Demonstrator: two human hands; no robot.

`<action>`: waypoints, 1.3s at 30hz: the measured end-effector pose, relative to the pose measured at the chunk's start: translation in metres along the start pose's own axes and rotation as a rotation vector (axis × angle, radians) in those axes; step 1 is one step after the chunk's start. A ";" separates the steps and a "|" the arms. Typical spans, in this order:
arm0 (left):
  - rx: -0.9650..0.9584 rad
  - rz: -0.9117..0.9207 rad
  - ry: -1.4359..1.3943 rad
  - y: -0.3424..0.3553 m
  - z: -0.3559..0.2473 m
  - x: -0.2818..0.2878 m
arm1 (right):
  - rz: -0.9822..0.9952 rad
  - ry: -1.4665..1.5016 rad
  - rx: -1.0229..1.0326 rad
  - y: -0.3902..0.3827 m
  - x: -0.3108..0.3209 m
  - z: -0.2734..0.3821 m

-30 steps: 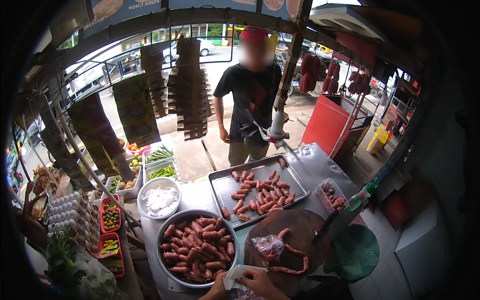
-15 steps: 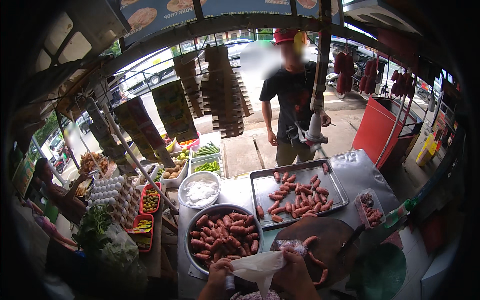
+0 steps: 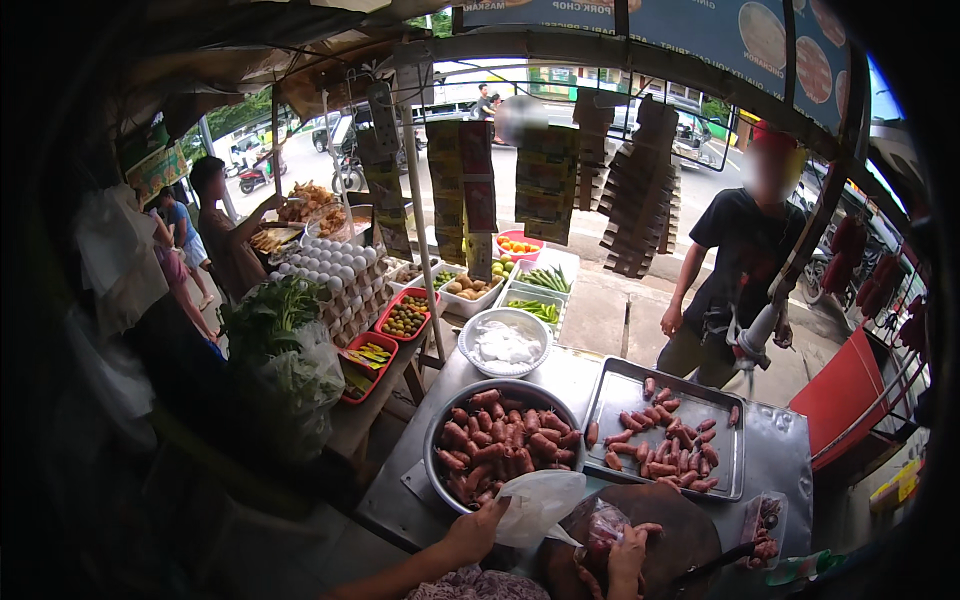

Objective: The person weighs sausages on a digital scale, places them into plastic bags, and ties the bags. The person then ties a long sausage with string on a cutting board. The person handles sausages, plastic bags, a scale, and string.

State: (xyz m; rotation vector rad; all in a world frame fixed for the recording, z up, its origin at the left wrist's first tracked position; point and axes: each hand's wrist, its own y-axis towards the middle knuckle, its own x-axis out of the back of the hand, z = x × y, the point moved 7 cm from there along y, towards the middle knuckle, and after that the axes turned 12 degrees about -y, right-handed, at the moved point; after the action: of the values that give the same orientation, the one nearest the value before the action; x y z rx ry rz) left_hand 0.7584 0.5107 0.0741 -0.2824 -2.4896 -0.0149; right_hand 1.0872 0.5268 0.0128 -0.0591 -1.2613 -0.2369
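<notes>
My left hand [image 3: 476,532] pinches a translucent white plastic bag [image 3: 543,500] beside the large metal basin. My right hand [image 3: 628,556] grips a small clear plastic bag [image 3: 606,524] with reddish meat in it, over the round brown chopping board [image 3: 690,530]. Part of a sausage [image 3: 648,527] sticks out next to its fingers, and more sausage links lie below, partly hidden by the hand. Plump red sausages [image 3: 505,437] fill the metal basin [image 3: 436,470]. Smaller sausages [image 3: 680,450] lie scattered in a rectangular metal tray [image 3: 607,400] beyond the board.
Behind the basin stands a white bowl [image 3: 466,345] with white plastic bags in it. A plastic tub [image 3: 768,525] of meat sits at the right. Vegetables, egg trays [image 3: 350,290] and red baskets [image 3: 412,325] occupy the left side. A customer [image 3: 740,260] stands across the metal table.
The view has turned left. My right hand has let go of the white bag and taken hold of the clear bag on the board. The left hand alone holds the white bag.
</notes>
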 end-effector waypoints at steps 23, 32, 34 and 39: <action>-0.474 0.188 -0.280 0.032 -0.122 0.022 | 0.382 1.814 -0.264 -0.017 0.072 0.154; -0.474 0.136 0.054 0.023 -0.102 0.034 | 0.616 2.094 -0.480 -0.021 0.004 0.145; -0.465 0.072 0.029 0.031 -0.096 0.037 | 0.491 1.842 -0.604 -0.022 -0.009 0.131; -0.475 0.028 -0.077 0.057 -0.085 0.028 | 0.554 0.887 0.133 -0.045 0.009 0.132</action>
State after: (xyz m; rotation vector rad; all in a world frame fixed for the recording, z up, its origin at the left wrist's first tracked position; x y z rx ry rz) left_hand 0.7982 0.5652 0.1553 -0.5218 -2.5304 -0.5984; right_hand 0.9565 0.5044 0.0583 -0.1648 -0.3420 0.2860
